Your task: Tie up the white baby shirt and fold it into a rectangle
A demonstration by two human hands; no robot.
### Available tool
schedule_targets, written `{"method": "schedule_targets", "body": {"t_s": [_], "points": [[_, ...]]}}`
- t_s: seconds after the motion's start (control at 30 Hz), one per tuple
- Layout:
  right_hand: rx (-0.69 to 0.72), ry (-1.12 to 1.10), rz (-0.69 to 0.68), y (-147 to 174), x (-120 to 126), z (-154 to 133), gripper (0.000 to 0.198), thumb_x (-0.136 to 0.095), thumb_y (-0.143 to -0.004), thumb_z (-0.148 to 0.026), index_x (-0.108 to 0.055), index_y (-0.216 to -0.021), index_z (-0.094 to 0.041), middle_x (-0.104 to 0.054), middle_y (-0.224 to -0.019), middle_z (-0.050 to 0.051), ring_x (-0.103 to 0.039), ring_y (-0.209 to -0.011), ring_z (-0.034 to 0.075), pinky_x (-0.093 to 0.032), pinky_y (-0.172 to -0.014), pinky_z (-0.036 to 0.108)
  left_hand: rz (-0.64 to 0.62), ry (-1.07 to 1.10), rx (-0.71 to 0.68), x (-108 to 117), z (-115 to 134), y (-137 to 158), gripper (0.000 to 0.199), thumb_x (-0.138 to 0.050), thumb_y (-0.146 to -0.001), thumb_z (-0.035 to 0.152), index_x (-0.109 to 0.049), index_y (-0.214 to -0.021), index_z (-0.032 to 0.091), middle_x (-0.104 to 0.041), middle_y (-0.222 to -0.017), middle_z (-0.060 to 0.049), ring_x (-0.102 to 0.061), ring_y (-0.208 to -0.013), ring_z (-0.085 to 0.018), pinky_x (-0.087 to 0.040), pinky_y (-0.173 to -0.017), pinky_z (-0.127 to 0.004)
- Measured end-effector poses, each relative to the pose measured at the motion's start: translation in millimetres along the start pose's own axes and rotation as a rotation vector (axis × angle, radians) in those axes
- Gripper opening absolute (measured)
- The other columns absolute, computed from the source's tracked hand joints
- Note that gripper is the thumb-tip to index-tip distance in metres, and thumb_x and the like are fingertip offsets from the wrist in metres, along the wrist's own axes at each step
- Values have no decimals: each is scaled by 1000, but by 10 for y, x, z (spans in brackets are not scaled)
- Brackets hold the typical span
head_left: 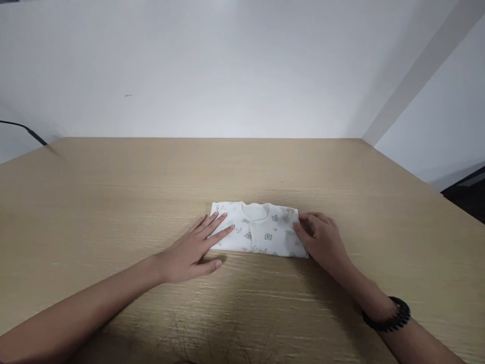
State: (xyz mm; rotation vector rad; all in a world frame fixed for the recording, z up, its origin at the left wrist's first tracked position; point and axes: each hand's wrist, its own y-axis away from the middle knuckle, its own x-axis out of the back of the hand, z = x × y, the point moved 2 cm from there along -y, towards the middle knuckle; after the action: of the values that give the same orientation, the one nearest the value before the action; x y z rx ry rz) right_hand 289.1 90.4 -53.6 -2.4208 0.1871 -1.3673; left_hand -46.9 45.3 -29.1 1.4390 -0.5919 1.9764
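A white baby shirt (pixel 265 235) printed with small green and grey animal figures lies folded into a wide, low rectangle, its round neckline at the far edge. My left hand (pixel 193 247) rests over the shirt's left end, fingers spread and laid on the cloth, thumb stretched out on the near side. At the right end, my right hand (pixel 322 240) is bent in a pinch on the side edge, thumb on the cloth and index finger beside it. The other fingertips of that hand are hidden.
The shirt lies on a light wood-grain table (pixel 182 167) whose back edge meets a white wall (pixel 227 76). A dark cable (pixel 36 135) reaches in at the far left corner. A black coil band (pixel 390 316) circles my right wrist. Something dark (pixel 468 192) stands beyond the right edge.
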Motion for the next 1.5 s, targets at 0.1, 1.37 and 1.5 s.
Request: {"method": "schedule_targets", "body": {"t_s": [0.1,1.37,1.5], "points": [[-47,-112,33,-2,5,-78,33,-49,-84,-47,-64,-86,-18,-69,-91,10,-61,-88,28,-46,-84,44,12,1,-1,-6,-6,3,69,-41,-99,55,-9,-157,33,2,-162,-3,-1,-149,-33,-8,-121,-57],[208,285,-270,219,-136,-209,65,-25,-103,-53,-27,-156,-14,-16,-160,18,-10,-148,34,-26,-114,58,-91,-21,-161,35,237,-4,72,-49,-97,53,-14,-156,32,-12,-161,-5,-17,-148,-31,-14,-122,-52],[129,231,-249,179,-163,-133,68,-30,-102,-52,-34,-152,-7,-24,-156,22,-13,-146,38,-27,-113,60,-89,-17,-152,25,235,-2,72,-49,-97,53,-14,-156,31,-13,-161,-6,-18,-147,-31,-15,-122,-52]]}}
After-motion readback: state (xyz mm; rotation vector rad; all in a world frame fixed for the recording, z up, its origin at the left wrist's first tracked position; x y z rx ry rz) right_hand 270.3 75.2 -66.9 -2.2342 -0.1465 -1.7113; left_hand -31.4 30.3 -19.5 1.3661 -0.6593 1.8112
